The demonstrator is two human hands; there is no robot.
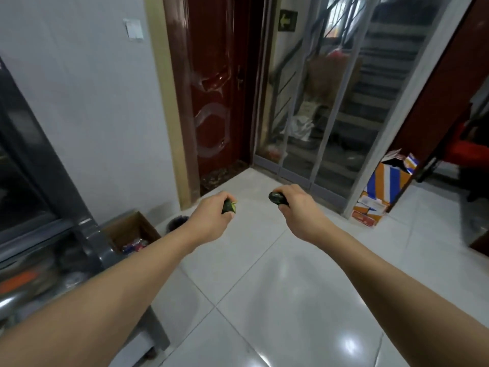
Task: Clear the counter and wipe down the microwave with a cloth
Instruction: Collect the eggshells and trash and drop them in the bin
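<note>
A: Out over the tiled floor, your left hand curls round a short dark-green piece of vegetable, pale cut face turned toward the red door.

B: And your right hand?

A: It grips a second dark-green piece, whose rounded end pokes out past your fingers toward the left hand. The two pieces sit near each other, apart, not touching.

B: Where do they lie against the red door?

A: Both are held in the air on your side of the door, below its foot in the view. The left piece is nearly under the door's frame; the right one sits off to the door's right, before the clear strip curtain.

B: What else lies round the door?

A: To its left is a pale wall with a white switch plate. Lower left of the door, an open cardboard box stands on the floor beside a grey metal counter, blurred at the frame's edge. Far to the door's right, an orange, blue and white carton leans by the curtain's post.

B: Microwave? Cloth?

A: You cannot pick either out here.
</note>
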